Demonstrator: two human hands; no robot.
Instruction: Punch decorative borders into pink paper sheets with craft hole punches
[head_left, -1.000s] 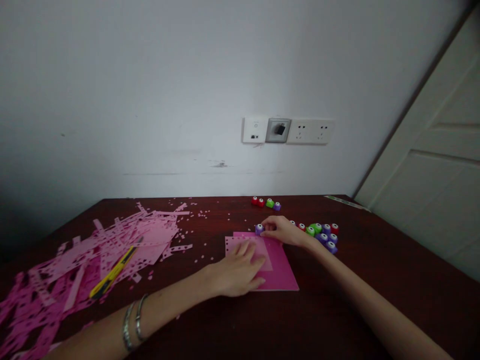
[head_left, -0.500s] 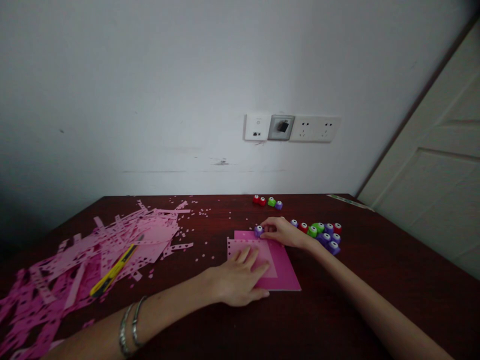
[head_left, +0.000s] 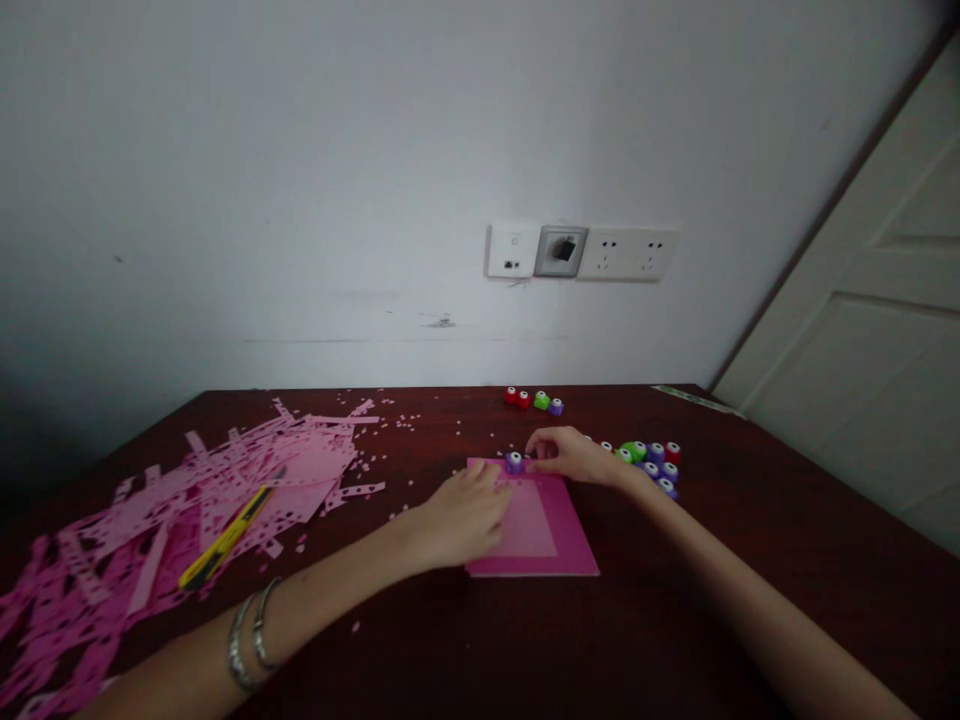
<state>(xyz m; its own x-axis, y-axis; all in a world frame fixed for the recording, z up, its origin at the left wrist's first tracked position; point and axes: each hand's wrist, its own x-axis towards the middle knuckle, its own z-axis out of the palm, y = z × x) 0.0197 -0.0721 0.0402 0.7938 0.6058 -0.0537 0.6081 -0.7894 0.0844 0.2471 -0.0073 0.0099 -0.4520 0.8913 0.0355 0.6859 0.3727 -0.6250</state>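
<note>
A darker pink sheet or card (head_left: 574, 545) lies on the table with a lighter pink sheet (head_left: 534, 525) on top of it. My left hand (head_left: 469, 512) rests at the left side of the lighter sheet, its fingers drawn together on the paper and hiding that edge. Near the top edge stands a small purple craft punch (head_left: 514, 462) with a white, dark-dotted button. Just right of this punch is my right hand (head_left: 568, 456), thumb and forefinger curved and slightly apart, with a narrow gap to the punch.
Several purple, green and red punches (head_left: 654, 456) cluster beyond my right wrist. More small punches (head_left: 541, 400) stand near the wall. Pink paper scraps (head_left: 300, 460) heap at the left, with a yellow utility knife (head_left: 225, 540) on them. A thin strip (head_left: 697, 400) lies at the far right.
My left hand has gone from lying flat with spread fingers to drawn-together fingers, further left on the sheet. My right hand has shifted slightly away from the purple punch.
</note>
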